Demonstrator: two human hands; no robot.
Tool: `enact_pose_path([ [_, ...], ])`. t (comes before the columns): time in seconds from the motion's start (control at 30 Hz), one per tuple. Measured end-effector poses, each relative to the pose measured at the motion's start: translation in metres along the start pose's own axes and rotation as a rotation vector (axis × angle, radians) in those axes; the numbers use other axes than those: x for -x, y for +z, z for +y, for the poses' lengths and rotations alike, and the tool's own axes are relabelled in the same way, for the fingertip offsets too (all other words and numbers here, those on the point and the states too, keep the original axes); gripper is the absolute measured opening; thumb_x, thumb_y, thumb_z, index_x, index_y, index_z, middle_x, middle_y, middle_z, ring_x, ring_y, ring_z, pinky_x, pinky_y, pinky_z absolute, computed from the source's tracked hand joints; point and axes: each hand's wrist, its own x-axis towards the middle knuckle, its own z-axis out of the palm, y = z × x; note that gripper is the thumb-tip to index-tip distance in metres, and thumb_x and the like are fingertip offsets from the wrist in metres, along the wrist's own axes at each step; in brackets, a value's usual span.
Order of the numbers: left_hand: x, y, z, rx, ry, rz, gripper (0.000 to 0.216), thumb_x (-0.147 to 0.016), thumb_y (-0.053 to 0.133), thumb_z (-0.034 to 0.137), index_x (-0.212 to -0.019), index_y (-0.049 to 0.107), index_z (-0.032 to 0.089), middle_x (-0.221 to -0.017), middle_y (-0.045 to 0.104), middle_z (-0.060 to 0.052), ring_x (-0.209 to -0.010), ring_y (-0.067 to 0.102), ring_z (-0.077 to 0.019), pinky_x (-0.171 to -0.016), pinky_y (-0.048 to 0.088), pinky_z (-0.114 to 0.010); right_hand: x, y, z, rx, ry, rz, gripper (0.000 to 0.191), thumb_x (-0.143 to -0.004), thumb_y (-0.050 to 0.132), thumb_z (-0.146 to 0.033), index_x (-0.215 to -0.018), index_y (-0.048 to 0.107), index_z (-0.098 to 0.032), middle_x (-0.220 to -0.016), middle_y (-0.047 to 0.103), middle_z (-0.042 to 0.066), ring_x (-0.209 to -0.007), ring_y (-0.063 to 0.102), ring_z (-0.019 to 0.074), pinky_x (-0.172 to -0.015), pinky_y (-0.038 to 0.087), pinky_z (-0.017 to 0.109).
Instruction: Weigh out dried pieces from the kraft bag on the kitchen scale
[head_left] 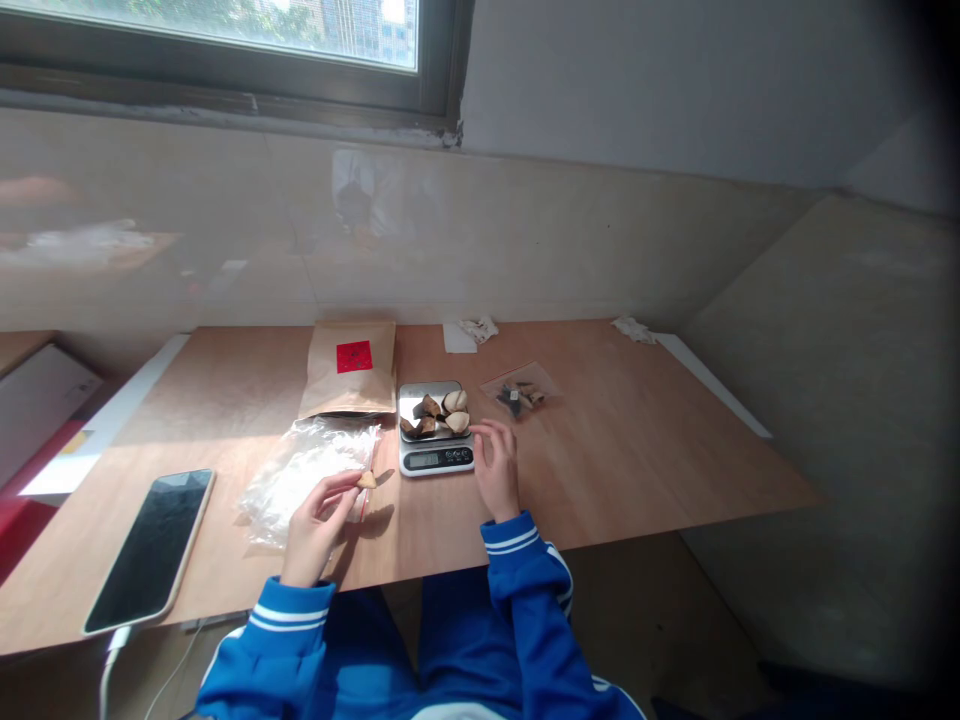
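Observation:
A small digital kitchen scale point(437, 461) sits on the table, with several dried brown and pale shell-like chunks point(457, 422) heaped on its metal plate. To its left, my left hand point(319, 523) pinches a small tan dried piece point(367, 480) between thumb and fingertips, above the edge of a clear plastic bag point(289, 480). My right hand point(497, 468) rests at the scale's right side, fingers apart and slightly bent. Its fingertips reach the plate's edge near a pale chunk; whether they touch it I cannot tell. The display's digits are too small to read.
Behind the plastic bag lies a brown paper bag point(330, 385) with a red label. A small clear packet of dark and tan bits point(523, 396) is right of the scale. A phone point(154, 550) with a cable lies at left. Crumpled tissue point(480, 329) sits by the wall.

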Motion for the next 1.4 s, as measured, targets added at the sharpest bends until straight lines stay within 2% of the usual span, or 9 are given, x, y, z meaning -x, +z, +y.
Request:
enact_pose_path([
  [0.07,0.003,0.008,0.003,-0.047,0.027,-0.023,0.033,-0.079,0.065,0.045,-0.100,0.068,0.019,-0.110,0.068,-0.009,-0.105,0.064,-0.0237,-0.094,0.053,-0.039,0.007,-0.002,-0.010,-0.082,0.007,-0.096,0.024,-0.096,0.039,-0.026,-0.098,0.063,-0.020,-0.103,0.059,0.008,-0.102,0.057,0.0196,-0.092,0.048,0.036],
  [0.2,0.012,0.028,0.011,-0.047,0.014,-0.132,0.033,-0.083,0.060,0.044,-0.103,0.067,0.019,-0.108,0.068,-0.008,-0.104,0.064,-0.0236,-0.076,0.060,-0.033,0.029,0.004,-0.034,-0.271,0.031,-0.391,0.024,-0.095,0.046,-0.033,-0.112,0.058,-0.020,-0.108,0.059,0.008,-0.093,0.060,0.0177,-0.081,0.051,0.030],
  [0.27,0.016,0.037,0.015,-0.082,0.083,-0.173,0.030,-0.085,0.058,0.042,-0.101,0.067,0.019,-0.107,0.069,-0.008,-0.103,0.064,-0.0235,-0.080,0.059,-0.035,0.039,0.009,-0.045,-0.347,0.055,-0.516,0.033,-0.090,0.055,-0.035,-0.121,0.053,-0.021,-0.114,0.059,0.008,-0.096,0.061,0.0182,-0.083,0.051,0.031],
  [0.5,0.014,0.035,0.023,-0.316,0.347,-0.214,0.025,-0.089,0.052,0.032,-0.109,0.064,0.023,-0.112,0.068,-0.007,-0.108,0.061,-0.0221,-0.096,0.049,-0.039,0.045,0.013,-0.051,-0.468,0.112,-0.601,0.025,-0.085,0.063,-0.033,-0.108,0.063,-0.023,-0.103,0.067,0.003,-0.097,0.063,0.0189,-0.089,0.050,0.033],
  [0.73,-0.011,0.006,-0.003,-0.637,0.399,0.001,0.033,-0.091,0.043,0.034,-0.116,0.061,0.022,-0.121,0.065,-0.008,-0.121,0.055,-0.0260,-0.102,0.043,-0.046,0.029,-0.008,-0.006,-0.211,0.109,-0.330,0.026,-0.084,0.062,-0.030,-0.108,0.062,-0.020,-0.105,0.065,0.008,-0.100,0.061,0.0218,-0.090,0.049,0.037],
  [0.87,-0.010,-0.005,-0.017,-0.791,0.338,-0.034,0.031,-0.090,0.042,0.036,-0.104,0.067,0.023,-0.122,0.065,-0.006,-0.121,0.054,-0.0281,-0.100,0.042,-0.047,0.021,-0.026,0.030,-0.001,0.088,-0.144,0.023,-0.084,0.060,-0.031,-0.104,0.062,-0.020,-0.101,0.066,0.009,-0.098,0.058,0.0244,-0.087,0.048,0.040],
  [1.0,-0.001,-0.006,-0.002,-0.875,0.218,-0.014,0.028,-0.090,0.043,0.035,-0.098,0.069,0.027,-0.116,0.067,-0.004,-0.113,0.058,-0.0259,-0.098,0.041,-0.046,0.019,-0.038,0.057,0.171,0.039,-0.062,0.016,-0.086,0.057,-0.031,-0.094,0.065,-0.020,-0.094,0.067,0.008,-0.093,0.056,0.0251,-0.083,0.046,0.041],
  [1.2,-0.024,0.007,0.042,-0.787,0.279,0.026,0.026,-0.089,0.044,0.033,-0.100,0.067,0.025,-0.106,0.069,-0.004,-0.102,0.061,-0.0240,-0.092,0.044,-0.041,0.025,-0.037,0.074,0.183,-0.043,-0.016,0.015,-0.089,0.054,-0.030,-0.087,0.066,-0.021,-0.097,0.069,0.008,-0.095,0.058,0.0236,-0.086,0.046,0.040],
  [1.4,-0.085,0.058,0.070,-0.626,0.353,-0.041,0.028,-0.090,0.045,0.032,-0.108,0.062,0.020,-0.110,0.067,-0.007,-0.099,0.061,-0.0207,-0.090,0.047,-0.035,0.025,-0.033,0.074,0.189,-0.048,0.011,0.019,-0.089,0.056,-0.034,-0.099,0.064,-0.020,-0.100,0.067,0.009,-0.096,0.059,0.0243,-0.087,0.047,0.041],
])
